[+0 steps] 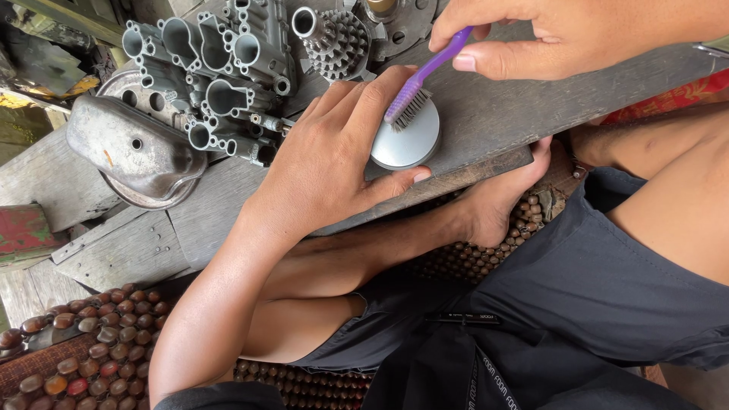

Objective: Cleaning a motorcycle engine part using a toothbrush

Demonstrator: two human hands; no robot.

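My left hand (334,156) grips a round silver metal disc (406,140), thumb under its lower edge and fingers over its left side, above a grey wooden board (493,114). Pinched in the thumb and fingers of my right hand (562,34) is a purple toothbrush (425,76). Its bristles rest on the top of the disc.
Behind the disc lie a grey cast metal valve body (216,68), a toothed gear part (334,42) and a dull oval metal cover (129,144). My bare legs and foot (493,205) sit under the board. I sit on a wooden bead mat (83,357).
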